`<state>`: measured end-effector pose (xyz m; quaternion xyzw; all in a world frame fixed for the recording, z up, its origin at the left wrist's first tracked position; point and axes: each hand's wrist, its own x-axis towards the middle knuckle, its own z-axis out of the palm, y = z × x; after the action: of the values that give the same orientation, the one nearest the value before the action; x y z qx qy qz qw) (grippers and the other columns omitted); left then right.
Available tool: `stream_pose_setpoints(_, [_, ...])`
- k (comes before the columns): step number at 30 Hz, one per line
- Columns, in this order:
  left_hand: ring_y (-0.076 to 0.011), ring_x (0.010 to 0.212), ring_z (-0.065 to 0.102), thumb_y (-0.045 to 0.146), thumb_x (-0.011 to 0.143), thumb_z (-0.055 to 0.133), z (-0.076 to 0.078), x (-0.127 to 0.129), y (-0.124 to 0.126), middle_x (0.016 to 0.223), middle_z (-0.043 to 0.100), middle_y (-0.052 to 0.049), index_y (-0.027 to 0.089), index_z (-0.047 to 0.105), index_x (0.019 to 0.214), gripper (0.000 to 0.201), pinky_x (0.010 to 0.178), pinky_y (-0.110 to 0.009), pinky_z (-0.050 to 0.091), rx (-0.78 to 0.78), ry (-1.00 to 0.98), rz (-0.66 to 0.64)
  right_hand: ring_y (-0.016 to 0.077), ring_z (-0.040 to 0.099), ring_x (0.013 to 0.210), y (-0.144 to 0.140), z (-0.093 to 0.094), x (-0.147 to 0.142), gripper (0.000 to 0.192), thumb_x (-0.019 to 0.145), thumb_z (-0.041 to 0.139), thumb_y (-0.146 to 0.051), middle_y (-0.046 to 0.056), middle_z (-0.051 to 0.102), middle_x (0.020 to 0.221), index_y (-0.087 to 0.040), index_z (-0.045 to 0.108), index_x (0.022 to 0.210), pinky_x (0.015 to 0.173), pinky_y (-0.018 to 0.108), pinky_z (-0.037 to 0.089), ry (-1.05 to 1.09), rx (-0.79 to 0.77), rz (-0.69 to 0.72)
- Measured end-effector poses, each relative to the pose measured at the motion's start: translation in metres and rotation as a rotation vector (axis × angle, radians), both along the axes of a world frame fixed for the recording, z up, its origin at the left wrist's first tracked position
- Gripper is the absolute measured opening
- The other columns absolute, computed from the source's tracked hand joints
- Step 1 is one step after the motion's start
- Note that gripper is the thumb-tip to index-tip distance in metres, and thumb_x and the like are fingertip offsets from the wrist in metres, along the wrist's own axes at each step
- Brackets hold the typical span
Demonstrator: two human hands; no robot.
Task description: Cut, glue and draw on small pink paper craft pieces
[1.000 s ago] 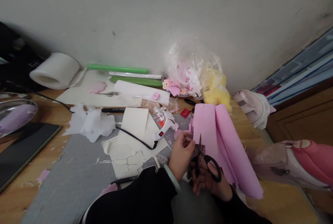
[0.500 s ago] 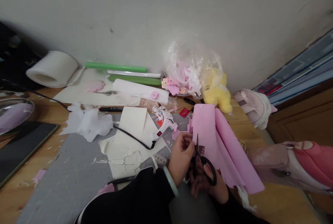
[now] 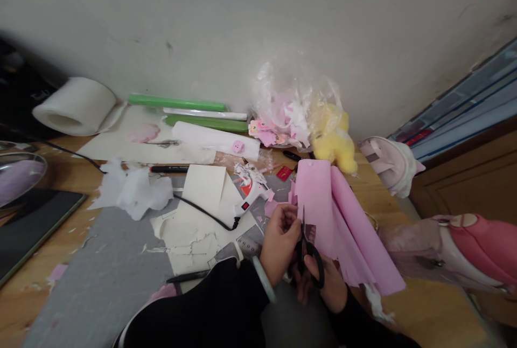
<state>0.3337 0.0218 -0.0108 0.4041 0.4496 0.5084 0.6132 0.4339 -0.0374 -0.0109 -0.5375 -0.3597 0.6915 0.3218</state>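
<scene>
While the right hand grips the scissors, the left hand is curled beside them, its hold unclear; the pink paper lies ahead and right, near both, its length pointing away.

A plain grey wall with small dark smudges rises behind the light wooden table; at the right stands 1 brown wooden panel, bluish strips above it; the light is dim.
</scene>
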Motion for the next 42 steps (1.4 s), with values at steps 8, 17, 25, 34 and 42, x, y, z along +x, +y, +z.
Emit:
stream_pose_setpoints(8, [-0.0147,0.076,0.059,0.028,0.087,0.052,0.003,-0.002,0.000,0.093,0.060,-0.004,0.013,0.056,0.100,0.020,0.067,-0.033,0.051,-0.017,0.011,-0.010,0.0053,0.041,0.025,-0.004,0.008,-0.008,0.050,0.063,0.058,-0.066,-0.007,0.049,0.044,-0.017,0.048,0.066,0.026,0.017,0.025,-0.114,-0.002,-0.123])
stream_pose_setpoints(17, [-0.0148,0.076,0.060,0.028,0.087,0.052,0.004,-0.004,0.000,0.094,0.060,-0.004,0.013,0.055,0.102,0.021,0.067,-0.033,0.051,-0.037,-0.016,-0.009,0.0012,0.032,0.024,-0.005,0.007,-0.007,0.047,0.065,0.060,-0.062,-0.008,0.047,0.041,-0.017,0.046,0.062,0.028,0.017,0.017,-0.151,-0.005,-0.135])
stream_pose_setpoints(25, [-0.0119,0.066,0.057,0.026,0.087,0.052,0.008,-0.007,0.002,0.083,0.058,-0.001,0.014,0.055,0.101,0.019,0.060,-0.028,0.049,-0.047,-0.046,-0.009,0.0028,0.030,0.019,0.003,0.006,0.009,0.055,0.059,0.056,-0.071,-0.009,0.042,0.035,-0.018,0.044,0.062,0.022,0.016,0.012,0.033,-0.086,-0.031])
stream_pose_setpoints(34, [-0.0129,0.069,0.057,0.027,0.087,0.052,0.007,-0.010,0.004,0.082,0.059,-0.001,0.014,0.056,0.100,0.019,0.064,-0.030,0.049,-0.029,-0.048,-0.031,0.0021,0.026,0.022,0.015,0.004,0.036,0.050,0.065,0.052,-0.067,-0.011,0.036,0.035,-0.018,0.042,0.060,0.023,0.014,0.013,0.363,-0.145,0.173])
stream_pose_setpoints(42, [-0.0155,0.079,0.060,0.029,0.087,0.052,0.001,-0.011,0.006,0.095,0.060,-0.005,0.013,0.057,0.100,0.021,0.069,-0.034,0.051,-0.026,-0.052,-0.073,0.0010,0.031,0.031,0.020,-0.004,0.065,0.039,0.086,0.045,-0.050,-0.010,0.043,0.048,-0.014,0.053,0.074,0.029,0.014,0.024,0.562,-0.130,0.258])
